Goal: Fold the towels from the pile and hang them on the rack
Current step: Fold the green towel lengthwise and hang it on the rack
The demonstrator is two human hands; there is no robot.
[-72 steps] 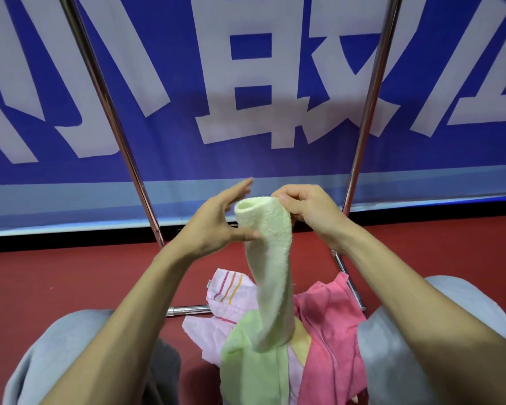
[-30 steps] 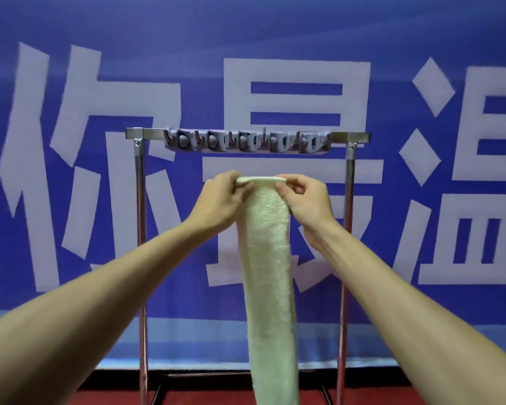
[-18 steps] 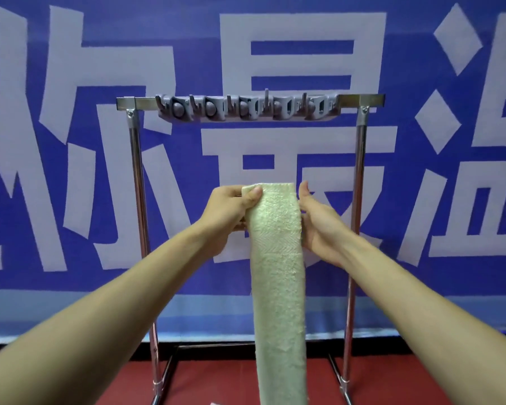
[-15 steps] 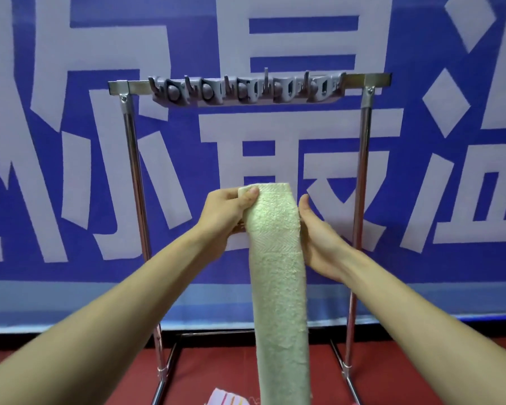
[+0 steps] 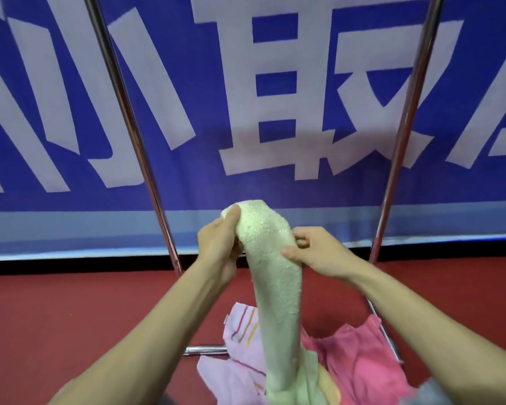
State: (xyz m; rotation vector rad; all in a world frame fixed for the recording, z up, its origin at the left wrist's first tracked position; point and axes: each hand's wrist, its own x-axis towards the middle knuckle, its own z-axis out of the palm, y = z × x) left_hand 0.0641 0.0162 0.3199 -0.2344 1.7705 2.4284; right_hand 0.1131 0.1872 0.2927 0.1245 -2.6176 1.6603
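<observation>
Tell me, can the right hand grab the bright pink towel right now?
Probably not yet: the right hand is pinching the pale green towel. The bright pink towel lies mostly uncovered below it, so nothing would block the way once freed.

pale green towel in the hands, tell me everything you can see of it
The pale green towel looks like soft looped terry, folded into a long narrow strip. It is held nearly upright, its top end rounded over, the rest hanging down to the pile of towels; where it ends cannot be told. The left hand grips its top from the left, thumb on the upper edge; the right hand pinches its right edge slightly lower.
</observation>
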